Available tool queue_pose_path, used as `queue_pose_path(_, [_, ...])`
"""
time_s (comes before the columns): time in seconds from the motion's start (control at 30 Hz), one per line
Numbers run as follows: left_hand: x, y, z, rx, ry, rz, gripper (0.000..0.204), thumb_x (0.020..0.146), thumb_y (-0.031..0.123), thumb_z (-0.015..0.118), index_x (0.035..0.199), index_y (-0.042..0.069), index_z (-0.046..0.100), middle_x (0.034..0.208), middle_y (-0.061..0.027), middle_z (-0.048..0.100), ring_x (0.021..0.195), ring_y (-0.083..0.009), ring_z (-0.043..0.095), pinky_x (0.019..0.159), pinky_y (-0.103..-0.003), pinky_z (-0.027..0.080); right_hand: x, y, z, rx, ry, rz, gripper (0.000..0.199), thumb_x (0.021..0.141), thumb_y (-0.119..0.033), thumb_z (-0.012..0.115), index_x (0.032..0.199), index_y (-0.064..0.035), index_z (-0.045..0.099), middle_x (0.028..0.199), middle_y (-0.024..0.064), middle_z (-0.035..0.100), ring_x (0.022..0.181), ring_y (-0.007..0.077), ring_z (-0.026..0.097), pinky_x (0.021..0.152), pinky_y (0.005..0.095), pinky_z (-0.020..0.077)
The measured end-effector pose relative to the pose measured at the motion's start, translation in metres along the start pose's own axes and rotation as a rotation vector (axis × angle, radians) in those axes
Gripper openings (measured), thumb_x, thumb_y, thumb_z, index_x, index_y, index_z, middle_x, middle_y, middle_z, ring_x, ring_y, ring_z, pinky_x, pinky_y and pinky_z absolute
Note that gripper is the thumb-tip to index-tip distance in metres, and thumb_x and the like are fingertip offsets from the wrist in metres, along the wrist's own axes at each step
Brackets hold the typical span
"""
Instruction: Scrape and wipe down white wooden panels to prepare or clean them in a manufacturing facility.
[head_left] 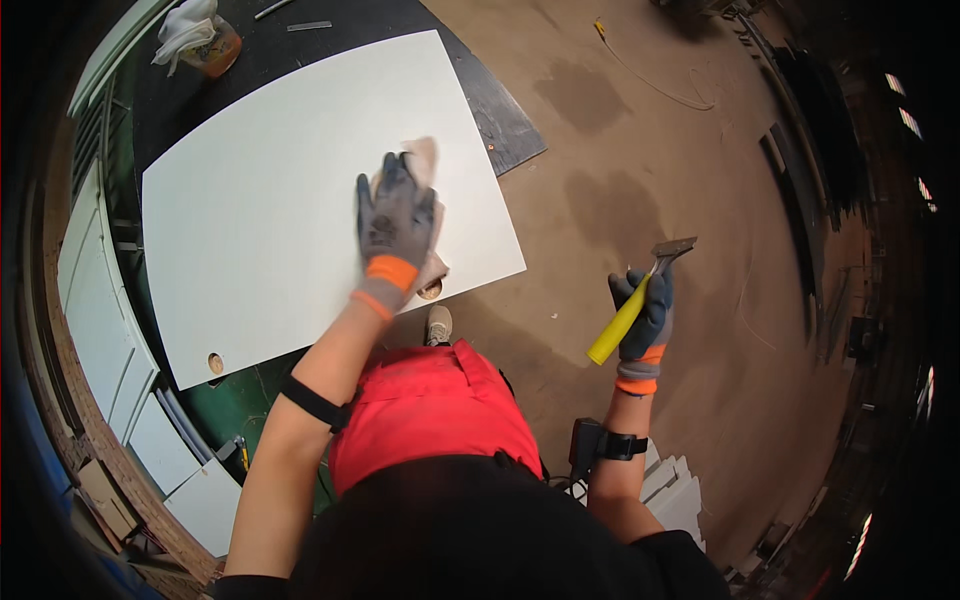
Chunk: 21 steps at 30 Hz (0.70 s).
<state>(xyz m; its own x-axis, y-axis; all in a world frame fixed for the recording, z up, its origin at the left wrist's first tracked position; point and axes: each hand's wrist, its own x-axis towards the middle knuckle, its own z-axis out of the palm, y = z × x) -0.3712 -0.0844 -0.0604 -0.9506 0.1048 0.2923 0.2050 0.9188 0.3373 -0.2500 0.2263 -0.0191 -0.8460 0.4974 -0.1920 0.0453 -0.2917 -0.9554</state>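
Workshop floor, white panel [290,190] on dark desk [500,110]. Left hand [397,228] flat, pressing cloth [425,160]; keep strokes even. Right hand [645,320] clenched round scraper [640,300], blade away.

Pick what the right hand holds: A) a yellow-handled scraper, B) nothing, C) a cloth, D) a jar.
A: the right hand grips a scraper with a yellow handle and a metal blade, held out over the floor, while the left hand presses a cloth on the white panel.
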Motion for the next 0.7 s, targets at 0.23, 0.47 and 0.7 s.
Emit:
queue_pose_path(0.23, [-0.124,0.137,0.020,-0.993,-1.195,0.414,0.041,0.087,0.019,0.055,0.126,0.010,0.051,0.122,-0.0097,0.060,0.100,-0.0241,0.062,0.084,-0.036,0.047,0.017,-0.035,0.039,0.018,-0.184,-0.030,0.055,0.099,-0.029,0.049,0.146,-0.0062,0.030,0.094,0.0098,0.057,0.080,0.0213,0.064,0.088,0.0385,0.0532])
queue_pose_path(0.47, [-0.046,-0.012,-0.159,-1.261,-0.623,-0.335,0.044,0.081,0.011,0.048,0.121,-0.005,0.056,0.104,-0.0079,0.065,0.095,-0.0148,0.058,0.087,-0.028,0.047,0.035,-0.054,0.062,-0.121,-0.388,-0.017,0.053,0.097,-0.022,0.051,0.144,-0.0048,0.035,0.089,0.0068,0.056,0.078,0.0150,0.061,0.076,0.0304,0.0513])
queue_pose_path(0.7, [-0.007,-0.277,-0.268,-1.220,0.425,-0.561,0.047,0.096,0.033,0.054,0.129,0.000,0.051,0.112,-0.0099,0.061,0.092,-0.0181,0.061,0.081,-0.030,0.051,0.088,-0.050,0.219,-0.410,-0.817,0.096,0.071,0.083,-0.004,0.057,0.149,-0.0058,0.028,0.109,0.0137,0.056,0.086,0.0192,0.062,0.083,0.0312,0.0517])
